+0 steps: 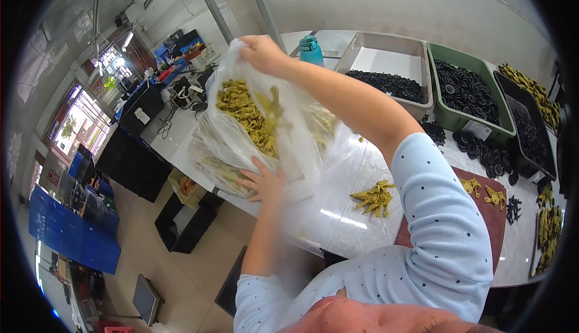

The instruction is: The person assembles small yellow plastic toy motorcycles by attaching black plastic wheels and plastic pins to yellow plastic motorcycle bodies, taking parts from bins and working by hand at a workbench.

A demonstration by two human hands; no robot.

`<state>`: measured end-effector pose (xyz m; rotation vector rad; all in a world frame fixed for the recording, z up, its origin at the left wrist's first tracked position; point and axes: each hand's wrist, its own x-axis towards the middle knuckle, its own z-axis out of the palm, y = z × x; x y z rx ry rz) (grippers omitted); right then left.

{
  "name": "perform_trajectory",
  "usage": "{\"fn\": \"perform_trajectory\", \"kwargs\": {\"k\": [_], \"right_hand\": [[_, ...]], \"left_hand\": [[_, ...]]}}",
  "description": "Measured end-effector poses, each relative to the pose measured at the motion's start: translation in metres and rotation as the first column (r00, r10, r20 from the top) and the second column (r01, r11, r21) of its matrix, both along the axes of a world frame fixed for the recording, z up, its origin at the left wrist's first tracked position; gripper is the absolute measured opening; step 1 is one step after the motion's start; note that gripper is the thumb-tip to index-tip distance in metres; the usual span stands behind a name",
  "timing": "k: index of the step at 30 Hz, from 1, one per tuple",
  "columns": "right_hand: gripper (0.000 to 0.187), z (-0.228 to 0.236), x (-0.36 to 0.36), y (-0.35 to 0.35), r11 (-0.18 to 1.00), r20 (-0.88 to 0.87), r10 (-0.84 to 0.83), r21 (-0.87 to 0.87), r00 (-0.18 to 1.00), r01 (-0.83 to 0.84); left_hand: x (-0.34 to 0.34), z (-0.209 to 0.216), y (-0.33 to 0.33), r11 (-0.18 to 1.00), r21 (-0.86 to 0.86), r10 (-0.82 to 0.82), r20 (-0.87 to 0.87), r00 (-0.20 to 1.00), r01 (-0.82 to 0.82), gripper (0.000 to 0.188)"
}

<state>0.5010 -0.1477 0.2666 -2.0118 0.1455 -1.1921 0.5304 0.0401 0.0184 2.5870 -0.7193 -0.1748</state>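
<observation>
A large clear plastic bag full of small yellow plastic parts lies at the left end of the white table. My right hand grips the bag's top edge and holds it raised. My left hand presses flat, fingers spread, against the bag's lower side near the table's front edge. A small heap of the same yellow parts lies loose on the table to the right of the bag.
A grey bin, a green bin and a black bin of black parts stand at the back right. A teal bottle stands behind the bag. A dark red mat carries a few yellow parts. Black crates sit on the floor at left.
</observation>
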Motion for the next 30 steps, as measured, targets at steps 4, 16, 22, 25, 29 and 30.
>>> {"fn": "perform_trajectory", "kwargs": {"k": [4,16,22,25,29,30], "right_hand": [[0.026,-0.007,-0.021,0.029,0.989,0.056,0.146,-0.028,0.988,-0.144],[0.033,-0.142,-0.053,-0.102,0.827,-0.346,-0.551,-0.352,0.76,0.439],[0.031,-0.136,-0.066,-0.094,0.888,-0.407,-0.455,-0.273,0.792,0.37],[0.036,-0.133,-0.073,-0.093,0.895,-0.425,-0.439,-0.132,0.792,0.426],[0.027,-0.117,-0.064,-0.067,0.918,-0.346,-0.175,0.282,0.922,0.279],[0.031,-0.122,-0.059,-0.068,0.919,-0.357,-0.289,0.158,0.888,0.362]], "left_hand": [[-0.017,-0.003,-0.002,0.996,0.066,0.043,0.153,0.987,-0.053,0.09],[-0.032,0.002,0.005,0.993,0.022,0.105,0.26,0.96,-0.114,0.072],[-0.059,0.0,0.052,0.808,-0.561,0.153,0.492,0.857,0.178,0.048],[-0.087,0.008,0.084,0.635,-0.417,-0.631,0.208,0.748,0.651,0.051],[-0.143,0.019,0.098,0.697,-0.144,-0.71,0.005,0.704,0.703,0.066],[-0.152,0.017,0.095,0.704,-0.103,-0.701,0.057,0.711,0.703,0.067]]}}
